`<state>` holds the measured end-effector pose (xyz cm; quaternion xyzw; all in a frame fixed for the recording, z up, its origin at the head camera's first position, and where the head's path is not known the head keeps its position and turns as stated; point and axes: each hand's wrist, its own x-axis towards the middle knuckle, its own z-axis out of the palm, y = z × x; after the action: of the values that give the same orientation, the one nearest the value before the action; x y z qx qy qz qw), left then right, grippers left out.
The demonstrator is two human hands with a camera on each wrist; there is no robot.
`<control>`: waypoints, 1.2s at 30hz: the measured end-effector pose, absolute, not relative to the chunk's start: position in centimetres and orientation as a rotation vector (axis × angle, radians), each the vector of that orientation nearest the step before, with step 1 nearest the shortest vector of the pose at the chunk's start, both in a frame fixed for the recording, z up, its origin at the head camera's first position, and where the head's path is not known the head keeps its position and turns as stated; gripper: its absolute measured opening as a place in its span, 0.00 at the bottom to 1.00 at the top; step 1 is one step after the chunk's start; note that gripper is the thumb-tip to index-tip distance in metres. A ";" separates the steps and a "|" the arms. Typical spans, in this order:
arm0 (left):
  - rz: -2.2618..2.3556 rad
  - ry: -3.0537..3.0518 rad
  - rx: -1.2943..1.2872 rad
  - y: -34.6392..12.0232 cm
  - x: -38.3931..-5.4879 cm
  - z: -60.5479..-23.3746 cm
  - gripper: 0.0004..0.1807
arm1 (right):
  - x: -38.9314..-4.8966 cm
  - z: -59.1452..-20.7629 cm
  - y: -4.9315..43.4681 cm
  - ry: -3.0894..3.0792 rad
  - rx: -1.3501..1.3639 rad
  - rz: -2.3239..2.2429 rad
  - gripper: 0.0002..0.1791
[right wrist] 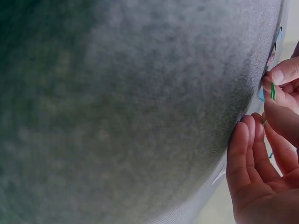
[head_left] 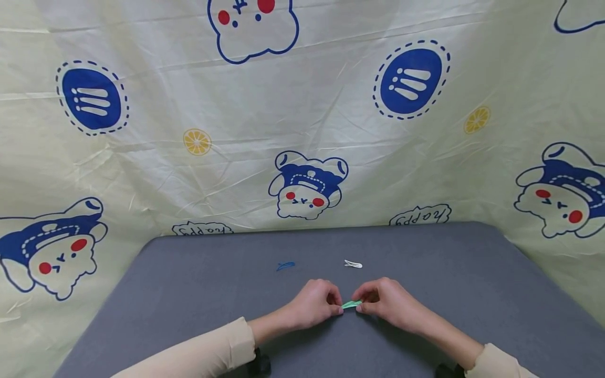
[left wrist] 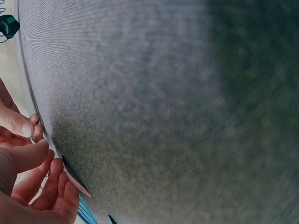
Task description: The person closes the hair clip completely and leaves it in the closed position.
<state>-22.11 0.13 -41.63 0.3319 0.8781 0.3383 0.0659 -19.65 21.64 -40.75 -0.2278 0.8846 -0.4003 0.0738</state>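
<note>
A slim green clip [head_left: 351, 304], which looks like a hair clip, is held between both hands above the grey table, close to its surface. My left hand [head_left: 315, 303] pinches its left end between thumb and fingers. The right hand [head_left: 385, 300] pinches the other end. In the right wrist view a strip of the green clip [right wrist: 273, 91] shows between the fingertips; the rest is hidden by the fingers. Beyond the hands lie a similar blue clip [head_left: 285, 266] on the left and a white clip [head_left: 353, 264] on the right.
The grey table [head_left: 198, 283] reaches back to a pale curtain [head_left: 331, 115] printed with blue bears and orange slices. Both forearms come in from the near edge, in cream sleeves [head_left: 203, 349] with dark devices at the wrists.
</note>
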 end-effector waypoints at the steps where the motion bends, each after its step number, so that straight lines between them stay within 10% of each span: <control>1: 1.018 2.652 1.004 0.2 -22.1 -41.6 0.07 | -19.7 -40.8 21.7 2.656 -0.688 -1.200 0.05; 36: 1.049 2.558 1.009 -0.2 -22.4 -41.4 0.05 | -20.2 -41.5 22.1 2.619 -0.753 -1.190 0.08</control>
<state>-22.42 -0.24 -41.41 0.3413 0.8648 0.3548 0.0990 -20.21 22.13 -41.51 -0.2524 0.8777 -0.3988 0.0837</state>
